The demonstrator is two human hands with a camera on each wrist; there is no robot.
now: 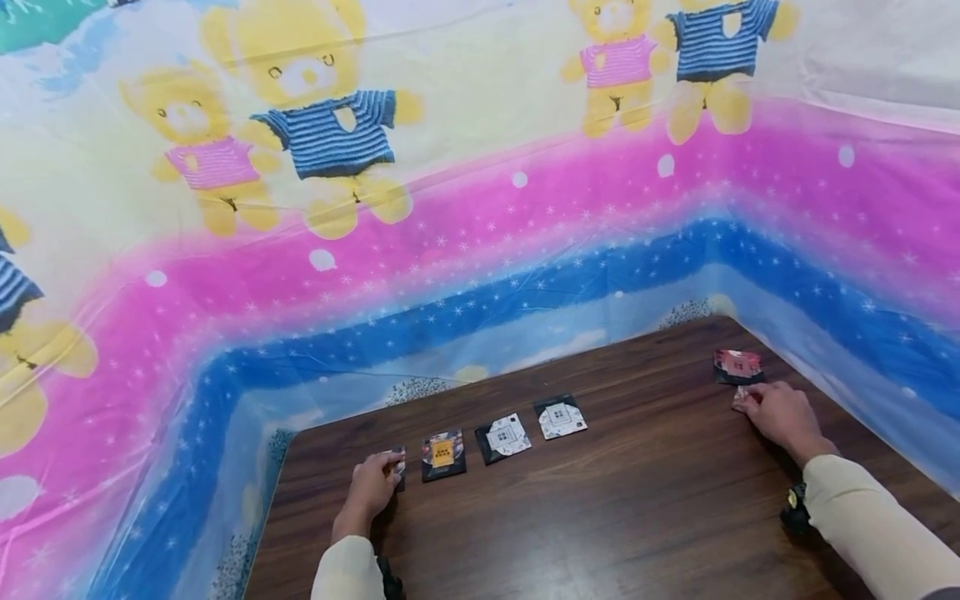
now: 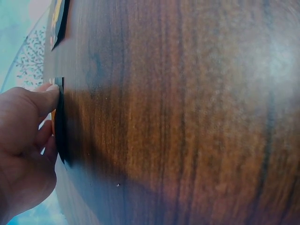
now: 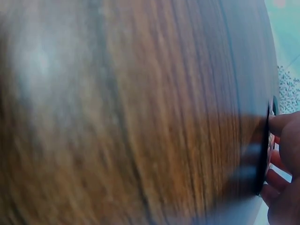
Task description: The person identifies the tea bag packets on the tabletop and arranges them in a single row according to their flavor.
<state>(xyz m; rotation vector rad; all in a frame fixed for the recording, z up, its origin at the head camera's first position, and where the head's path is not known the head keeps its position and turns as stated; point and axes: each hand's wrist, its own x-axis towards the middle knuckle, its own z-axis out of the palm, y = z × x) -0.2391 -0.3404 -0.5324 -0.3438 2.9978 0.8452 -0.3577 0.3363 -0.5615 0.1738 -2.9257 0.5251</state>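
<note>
At the left of the table, my left hand [image 1: 371, 490] grips a small flat square packet [image 1: 400, 468] with a dark edge, mostly covered by the fingers. In the left wrist view the thumb lies on this packet's dark edge [image 2: 60, 126], with an orange strip behind it. My right hand [image 1: 783, 417] pinches another thin packet [image 1: 740, 395] at the far right; only a corner shows past the fingertips. Its dark side [image 3: 266, 159] faces the right wrist camera. Just beyond that hand lies a red and black packet [image 1: 738, 364].
Between the hands, a black packet with an orange centre [image 1: 443, 454] and two black-and-white packets, one nearer the left [image 1: 505, 437] and one further right [image 1: 559, 416], lie in a slanting row. A bear-printed cloth [image 1: 465, 208] hangs behind the brown wooden table [image 1: 585, 517].
</note>
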